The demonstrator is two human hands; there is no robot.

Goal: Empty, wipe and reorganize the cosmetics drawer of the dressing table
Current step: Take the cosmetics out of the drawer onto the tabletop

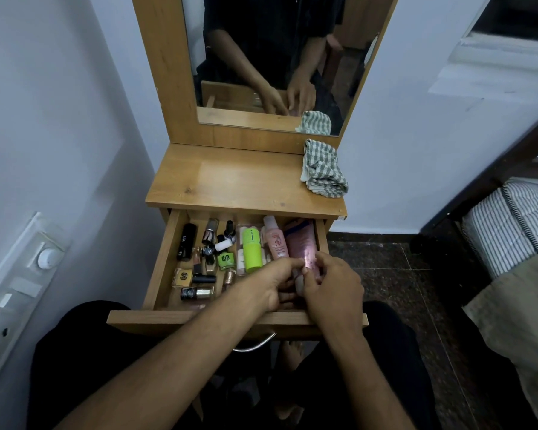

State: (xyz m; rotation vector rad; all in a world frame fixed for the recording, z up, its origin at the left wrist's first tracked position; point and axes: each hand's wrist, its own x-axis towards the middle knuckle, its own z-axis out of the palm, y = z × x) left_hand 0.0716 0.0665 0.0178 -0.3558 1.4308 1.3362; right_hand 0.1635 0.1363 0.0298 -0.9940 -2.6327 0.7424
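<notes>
two hands of yours meet over the right front part of the open wooden cosmetics drawer [163, 268], which is pulled out from under the light wooden dressing table top [230, 181]. against the drawer's right wall lies a long pink plastic tube [302, 243], its near end between your hands. just left of that tube lies a pale pink bottle with a white cap [275, 238], and left of that a bright green cylindrical bottle [251, 248]. in the drawer's left half lie many small nail polish bottles and a black lipstick tube [187, 240], jumbled and touching. behind the drawer, at the tabletop's right back corner, sits a crumpled green-and-white checked cloth [323, 169]. your left hand [275, 285] has its fingers curled around the pink tube's near end. your right hand [333, 287] pinches the same end with curled fingers.
</notes>
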